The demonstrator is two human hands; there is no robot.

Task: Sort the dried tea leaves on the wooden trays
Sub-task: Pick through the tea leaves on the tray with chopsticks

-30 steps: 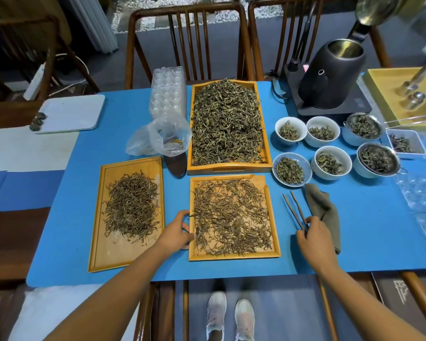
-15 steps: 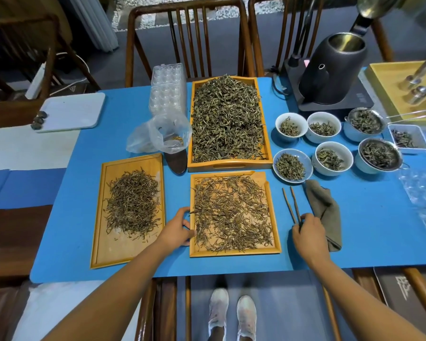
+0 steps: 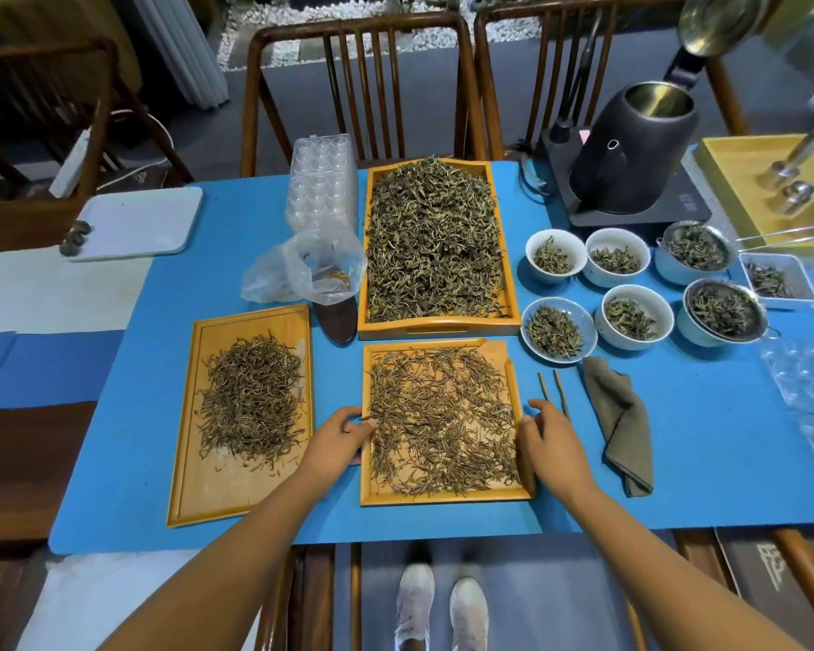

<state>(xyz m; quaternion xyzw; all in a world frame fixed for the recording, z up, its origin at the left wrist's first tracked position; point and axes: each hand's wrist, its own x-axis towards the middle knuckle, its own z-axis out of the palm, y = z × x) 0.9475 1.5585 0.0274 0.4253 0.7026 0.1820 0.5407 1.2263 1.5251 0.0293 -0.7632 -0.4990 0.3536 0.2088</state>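
both our hands now flank the near tray of dried tea leaves

blue table mat has bare room right of the cloth; the heaped tray touches the near tray at its far edge; the side tray sits just left; our right hand has left the bamboo tweezers and come to the near tray's right rim, fingers loosely curled, holding nothing; our left hand stays at the left rim, fingertips half open among the leaves; we judge a lift or shake is coming.
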